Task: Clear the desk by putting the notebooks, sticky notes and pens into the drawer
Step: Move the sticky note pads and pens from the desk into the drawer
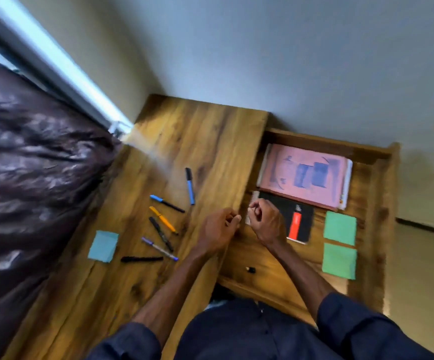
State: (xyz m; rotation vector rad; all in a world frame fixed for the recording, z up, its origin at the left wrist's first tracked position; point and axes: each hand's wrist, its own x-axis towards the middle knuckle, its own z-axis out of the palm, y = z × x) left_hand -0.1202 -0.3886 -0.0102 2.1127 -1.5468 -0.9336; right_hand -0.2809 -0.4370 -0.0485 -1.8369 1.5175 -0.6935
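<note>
Several pens lie loose on the wooden desk [197,131]: a blue one [190,185], an orange one [162,219], a silver-purple one [158,248] and a black one [142,259]. A light blue sticky pad [103,246] sits to their left. The open drawer [371,229] at the right holds a pink notebook [304,175], a black notebook with a red label [299,224] and two green sticky pads [340,227]. My left hand [217,229] hangs loosely curled over the desk's right edge, holding nothing. My right hand [266,220] is curled over the black notebook's left edge; its grip is blurred.
A dark brown leather cushion [29,152] presses against the desk's left side. A small dark object [250,269] lies on the drawer floor near its front. Grey walls stand behind the desk and beyond the drawer. A window frame [62,66] runs along the upper left.
</note>
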